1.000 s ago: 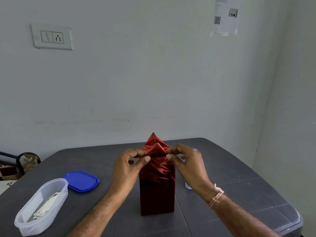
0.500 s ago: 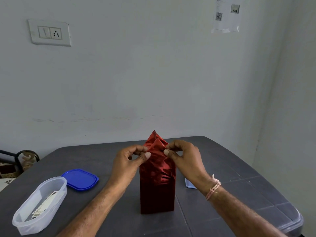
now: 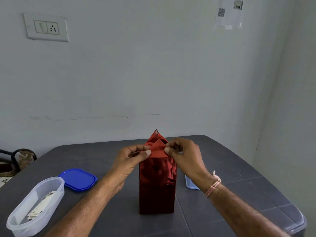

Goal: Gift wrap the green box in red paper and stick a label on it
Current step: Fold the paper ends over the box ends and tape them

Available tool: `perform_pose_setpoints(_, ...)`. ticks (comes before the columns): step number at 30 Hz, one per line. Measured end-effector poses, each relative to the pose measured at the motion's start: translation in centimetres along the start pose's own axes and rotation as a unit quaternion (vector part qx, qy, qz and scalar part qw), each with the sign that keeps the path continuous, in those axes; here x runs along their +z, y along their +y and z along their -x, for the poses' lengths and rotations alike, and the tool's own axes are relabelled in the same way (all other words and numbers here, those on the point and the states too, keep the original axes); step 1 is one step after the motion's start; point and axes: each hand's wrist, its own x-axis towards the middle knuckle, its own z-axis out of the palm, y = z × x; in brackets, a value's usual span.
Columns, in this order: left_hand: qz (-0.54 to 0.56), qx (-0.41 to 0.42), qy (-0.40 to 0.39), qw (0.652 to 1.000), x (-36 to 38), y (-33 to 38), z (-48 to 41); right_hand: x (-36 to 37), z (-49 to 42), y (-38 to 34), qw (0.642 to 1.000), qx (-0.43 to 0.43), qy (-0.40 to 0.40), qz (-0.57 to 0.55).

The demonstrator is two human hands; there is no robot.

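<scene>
A tall box wrapped in shiny red paper [image 3: 157,185] stands upright in the middle of the dark table [image 3: 222,185]. No green of the box shows. At its top the paper forms triangular flaps, one pointing up at the back and one folded toward me. My left hand [image 3: 130,161] pinches the left corner of the near flap with thumb and fingers. My right hand [image 3: 184,156] pinches the right corner of the same flap.
A clear plastic tub [image 3: 35,206] holding paper pieces sits at the front left, its blue lid [image 3: 78,179] lying beside it. A light blue flat object [image 3: 190,183] lies behind my right wrist. The wall stands close behind the table.
The near triangular flap has been creased flatter at the top edge of the box. Both hands stay at the top corners; the camera view shifted slightly.
</scene>
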Motion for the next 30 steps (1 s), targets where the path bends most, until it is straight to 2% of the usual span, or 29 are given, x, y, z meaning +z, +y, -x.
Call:
perform_pose_setpoints(5, -0.014, -0.019, -0.022, 0.999, 0.0, -0.1, -0.5, 0.0, -0.1, -0.1, 1.000, 0.009, 0.000, 0.012)
perform_pose_setpoints(18, 0.025, -0.054, -0.017, 0.998, -0.1, -0.7, -1.5, 0.1, -0.4, -0.1, 0.999, 0.007, -0.006, 0.045)
perform_pose_setpoints(22, 0.011, -0.041, -0.025, 0.999, -0.1, -0.9, -1.5, 0.0, -0.3, -0.4, 0.999, 0.012, -0.010, 0.034)
perform_pose_setpoints(25, -0.005, -0.029, -0.022, 0.999, 0.2, -1.0, -1.3, 0.0, -0.7, -0.8, 0.998, 0.045, -0.027, 0.030)
perform_pose_setpoints(30, -0.006, -0.026, -0.022, 0.999, 0.0, -1.0, -1.1, -0.1, -2.6, -1.3, 0.989, 0.110, -0.091, -0.046)
